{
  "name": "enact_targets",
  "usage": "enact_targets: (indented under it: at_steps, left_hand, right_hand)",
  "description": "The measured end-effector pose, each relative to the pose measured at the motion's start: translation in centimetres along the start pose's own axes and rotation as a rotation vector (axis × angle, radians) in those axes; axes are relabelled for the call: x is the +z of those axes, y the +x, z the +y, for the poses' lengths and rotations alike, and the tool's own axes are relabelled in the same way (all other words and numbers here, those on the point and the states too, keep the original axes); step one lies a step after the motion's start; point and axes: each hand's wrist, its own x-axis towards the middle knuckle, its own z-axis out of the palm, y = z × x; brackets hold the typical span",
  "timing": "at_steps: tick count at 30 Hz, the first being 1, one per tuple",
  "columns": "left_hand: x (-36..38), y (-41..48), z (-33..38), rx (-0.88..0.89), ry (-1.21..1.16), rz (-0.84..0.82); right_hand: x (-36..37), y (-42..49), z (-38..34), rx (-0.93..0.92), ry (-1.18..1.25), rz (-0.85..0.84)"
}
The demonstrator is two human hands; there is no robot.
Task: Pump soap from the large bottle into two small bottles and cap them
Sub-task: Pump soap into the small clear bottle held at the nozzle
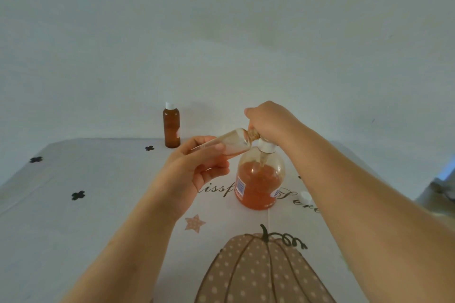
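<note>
The large clear bottle [258, 182], about half full of orange soap, stands on the table at the centre. My right hand [268, 120] sits on top of its white pump head, fingers curled over it. My left hand [197, 165] holds a small clear bottle [234, 141] tilted on its side, its open neck against the pump spout under my right hand. A second small bottle [171, 128], amber with a white cap on, stands upright at the table's far edge. A loose white cap [305, 197] lies to the right of the large bottle.
The table wears a pale cloth [86, 229] printed with a pumpkin, stars, dark flowers and lettering. A plain wall rises behind the far edge. Something dark shows at the far right beyond the table.
</note>
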Motion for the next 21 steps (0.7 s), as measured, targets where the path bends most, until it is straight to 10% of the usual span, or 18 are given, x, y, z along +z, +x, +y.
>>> enact_targets:
  at_steps: [21]
  left_hand:
    - [0.6,-0.9,0.7,0.036,-0.026,-0.034]
  right_hand:
    - [-1.7,-0.3,-0.6,0.098,0.095,-0.025]
